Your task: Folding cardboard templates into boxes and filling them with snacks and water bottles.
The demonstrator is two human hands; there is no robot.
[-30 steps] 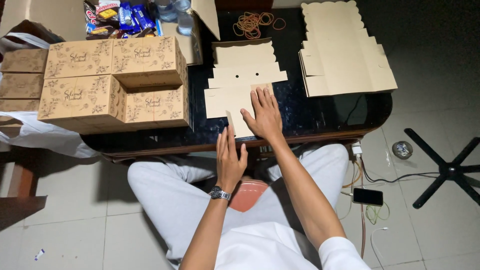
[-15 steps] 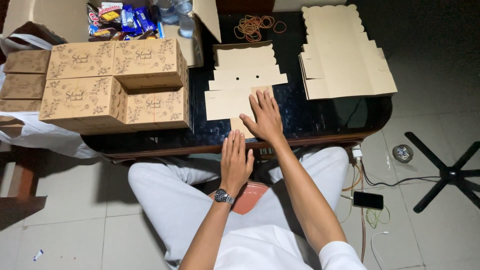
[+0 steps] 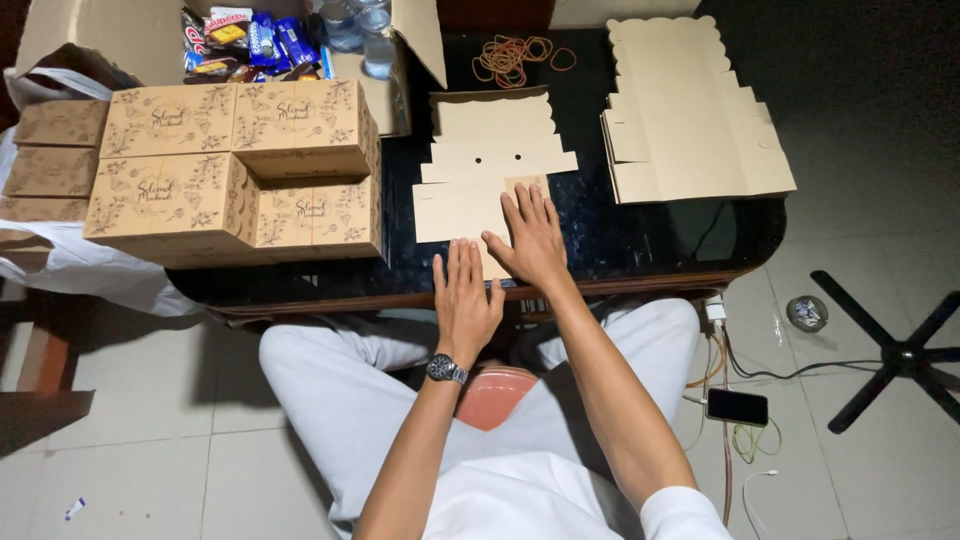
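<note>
A flat, unfolded brown cardboard box blank [image 3: 480, 165] lies on the dark glass table [image 3: 650, 240]. My right hand [image 3: 530, 240] presses flat on its near flap, fingers spread. My left hand [image 3: 465, 300], with a wristwatch on the wrist, lies flat at the table's near edge, touching the same flap just below and left of the right hand. Neither hand grips anything.
Several folded brown printed boxes [image 3: 235, 170] are stacked at the left. A stack of flat blanks [image 3: 690, 120] lies at the right. Rubber bands [image 3: 515, 55] and an open carton of snacks [image 3: 250, 40] sit at the back. A phone [image 3: 737, 406] and cables lie on the floor.
Both hands have slid slightly forward over the near flap, the left hand rising from below the table edge onto it.
</note>
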